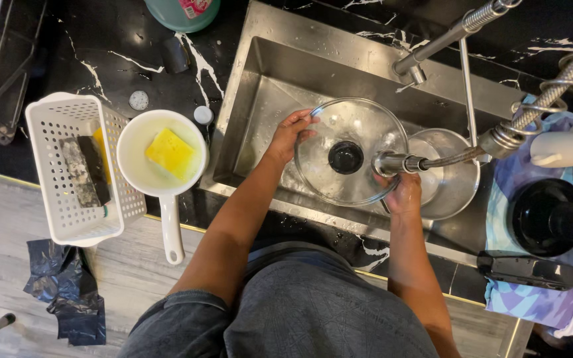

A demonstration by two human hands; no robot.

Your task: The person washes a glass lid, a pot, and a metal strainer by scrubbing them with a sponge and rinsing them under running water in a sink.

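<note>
Glass lid (349, 154) sits between your two hands, over the middle of the steel sink (266, 93), with its black knob facing up toward you. Your left hand (290, 132) is closed on the left rim of the lid, fingers curled over the edge and thumb below. Your right hand (402, 193) holds the lower right rim from underneath; its fingers are partly hidden behind the lid, so how tightly it closes I cannot tell exactly, but it does carry the lid. The spray head (399, 162) of the pull-out faucet points left over the right part of the lid, just above your right hand. The lid is round, so no long axis; it lies nearly flat, a little tilted. A steel bowl (452, 179) stands at the right end of the sink, touching or just behind the lid. Open room is on the left half of the sink. On the surface left of the sink stand a white saucepan (137, 159) with a yellow sponge (170, 154), and a white basket (58, 119) at the front edge.
</note>
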